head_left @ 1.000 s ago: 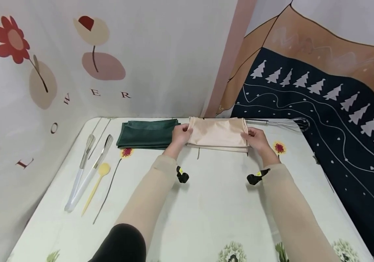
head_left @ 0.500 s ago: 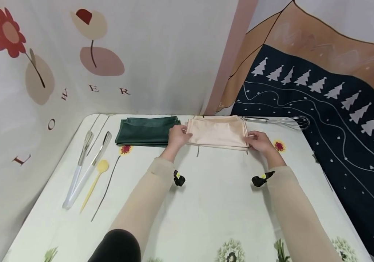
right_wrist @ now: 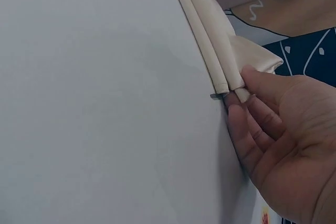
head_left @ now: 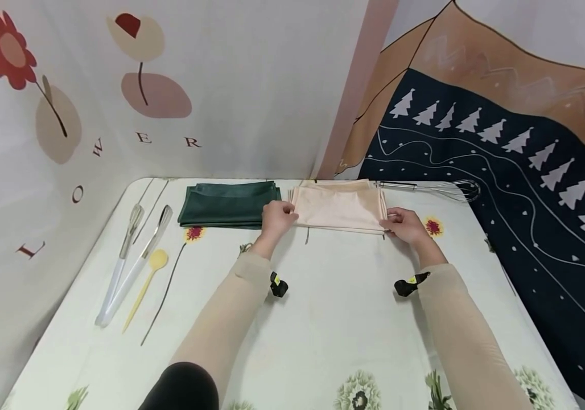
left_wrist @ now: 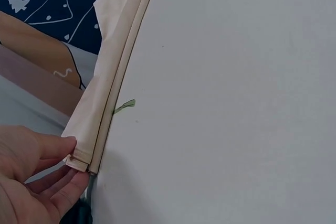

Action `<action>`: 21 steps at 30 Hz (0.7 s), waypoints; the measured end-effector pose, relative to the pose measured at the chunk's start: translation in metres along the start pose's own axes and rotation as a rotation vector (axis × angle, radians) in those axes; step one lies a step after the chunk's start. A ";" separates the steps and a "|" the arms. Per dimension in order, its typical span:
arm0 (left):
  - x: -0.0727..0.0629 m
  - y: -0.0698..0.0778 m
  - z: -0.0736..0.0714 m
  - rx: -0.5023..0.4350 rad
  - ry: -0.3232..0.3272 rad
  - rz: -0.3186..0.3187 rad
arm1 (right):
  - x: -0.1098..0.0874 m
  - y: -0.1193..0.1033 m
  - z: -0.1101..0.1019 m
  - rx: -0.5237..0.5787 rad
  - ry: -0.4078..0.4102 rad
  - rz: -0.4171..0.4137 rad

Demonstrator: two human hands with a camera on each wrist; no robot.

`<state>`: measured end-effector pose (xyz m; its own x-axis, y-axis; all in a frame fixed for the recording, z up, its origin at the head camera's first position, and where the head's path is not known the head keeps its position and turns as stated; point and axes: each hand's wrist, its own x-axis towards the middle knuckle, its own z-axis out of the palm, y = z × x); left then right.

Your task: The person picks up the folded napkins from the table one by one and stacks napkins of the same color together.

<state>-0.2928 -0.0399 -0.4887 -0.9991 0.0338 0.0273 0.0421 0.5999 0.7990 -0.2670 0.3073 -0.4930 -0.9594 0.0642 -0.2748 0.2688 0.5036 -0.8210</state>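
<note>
A folded pale peach cloth (head_left: 337, 208) lies flat at the back of the table, its layered edges showing in both wrist views. At its left end my left hand (head_left: 277, 219) pinches the corner, thumb on top and fingers at the side edge, as the left wrist view shows. My right hand (head_left: 406, 225) holds the opposite end; in the right wrist view the thumb presses on the cloth (right_wrist: 223, 51) and the fingertips sit at its lower corner. Close beside my left hand lies a folded dark green cloth (head_left: 228, 205).
A wire whisk (head_left: 446, 189) lies behind the right end of the peach cloth. On the left are metal tongs (head_left: 141, 256) with whitish handles and a yellow spoon (head_left: 156, 261). Fabric hangings stand behind the flower-printed table cover (head_left: 344, 296).
The peach cloth has settled flatter and slightly left. My left hand has slid a little left and my right hand has shifted slightly downward, both still at the cloth's ends.
</note>
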 end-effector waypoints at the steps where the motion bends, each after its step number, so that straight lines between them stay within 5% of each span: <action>1: -0.001 -0.001 0.001 0.000 0.002 0.001 | -0.001 0.001 0.000 0.000 0.002 -0.004; 12: -0.019 -0.009 -0.005 -0.066 0.040 -0.012 | -0.031 0.009 -0.006 0.007 0.083 -0.071; 21: -0.045 -0.011 -0.023 -0.180 -0.048 -0.042 | -0.060 0.010 -0.005 0.032 0.115 -0.118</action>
